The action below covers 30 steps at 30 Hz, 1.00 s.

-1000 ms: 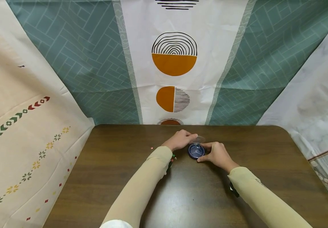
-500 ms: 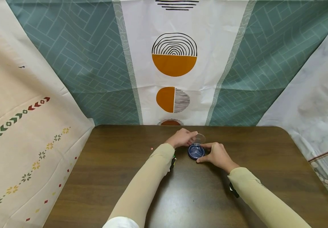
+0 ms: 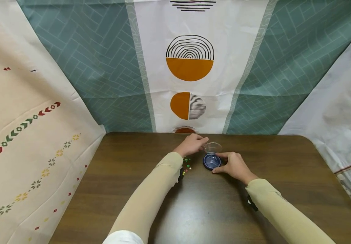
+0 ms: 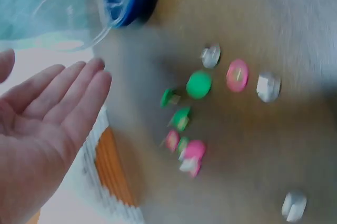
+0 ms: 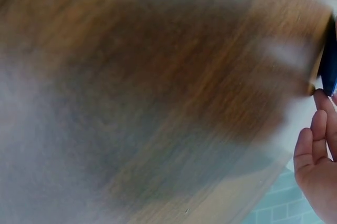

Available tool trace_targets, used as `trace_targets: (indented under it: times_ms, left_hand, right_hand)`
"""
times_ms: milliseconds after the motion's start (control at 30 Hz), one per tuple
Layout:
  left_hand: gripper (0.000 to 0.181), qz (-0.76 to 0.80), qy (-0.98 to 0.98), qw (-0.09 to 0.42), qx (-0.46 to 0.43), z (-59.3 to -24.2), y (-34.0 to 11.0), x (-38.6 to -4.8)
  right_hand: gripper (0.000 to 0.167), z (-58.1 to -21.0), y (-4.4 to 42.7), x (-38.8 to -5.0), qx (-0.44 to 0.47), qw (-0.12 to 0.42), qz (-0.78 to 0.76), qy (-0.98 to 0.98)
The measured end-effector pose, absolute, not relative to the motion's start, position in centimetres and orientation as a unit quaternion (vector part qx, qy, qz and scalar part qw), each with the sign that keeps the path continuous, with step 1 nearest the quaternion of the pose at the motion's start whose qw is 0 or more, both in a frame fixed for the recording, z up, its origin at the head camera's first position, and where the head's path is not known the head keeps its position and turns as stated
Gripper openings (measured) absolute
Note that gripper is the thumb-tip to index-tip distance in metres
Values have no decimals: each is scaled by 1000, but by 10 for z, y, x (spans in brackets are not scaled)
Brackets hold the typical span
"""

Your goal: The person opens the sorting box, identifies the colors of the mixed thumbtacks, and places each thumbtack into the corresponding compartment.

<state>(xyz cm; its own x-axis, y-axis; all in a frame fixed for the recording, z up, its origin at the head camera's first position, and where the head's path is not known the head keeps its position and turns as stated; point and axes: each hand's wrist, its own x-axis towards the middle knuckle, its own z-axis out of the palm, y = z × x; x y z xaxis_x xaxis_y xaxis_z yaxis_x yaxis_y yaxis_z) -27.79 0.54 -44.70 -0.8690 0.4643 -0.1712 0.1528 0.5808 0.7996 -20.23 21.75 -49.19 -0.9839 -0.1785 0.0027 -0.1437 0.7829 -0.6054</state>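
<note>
A small round dark blue case point(image 3: 211, 163) stands on the table with its clear hinged lid point(image 3: 213, 147) raised at the back. My right hand point(image 3: 234, 166) grips the case's right side between thumb and fingers; only an edge of the case shows in the right wrist view. Left of the lid is my left hand point(image 3: 191, 144), its fingers extended. In the left wrist view these fingers point(image 4: 79, 95) hold nothing and look apart from the lid. Below the left hand lie several loose thumbtacks, among them a green thumbtack point(image 4: 199, 85), a pink thumbtack point(image 4: 237, 75) and a silver thumbtack point(image 4: 269, 87).
The brown wooden table point(image 3: 285, 189) ends at a patterned curtain point(image 3: 190, 112) behind the hands. Light cloths hang along both sides. A silver thumbtack point(image 4: 294, 206) lies apart from the cluster.
My left hand, which was at the lid's edge, has moved off it to the left. The lid stands more upright than a second ago. My right hand keeps its grip on the case.
</note>
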Motion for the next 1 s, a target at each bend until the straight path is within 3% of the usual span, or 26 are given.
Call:
trace_targets:
  times_ms: [133, 300, 433, 733, 1000]
  left_hand:
    - [36, 350, 910, 84, 206, -431, -17, -280]
    - [29, 305, 929, 26, 207, -415, -49, -272]
    - [27, 284, 939, 14, 193, -414, -70, -265]
    - [21, 231, 957, 69, 161, -438, -101, -253]
    - [11, 201, 966, 54, 155, -458, -122, -248]
  right_hand:
    - [75, -493, 217, -202, -88, 29, -322, 942]
    - [77, -493, 217, -200, -92, 26, -324, 941]
    - [78, -493, 217, -199, -98, 27, -325, 940]
    - [78, -490, 217, -198, -90, 37, -324, 941]
    - [79, -493, 215, -199, -92, 30, -316, 944]
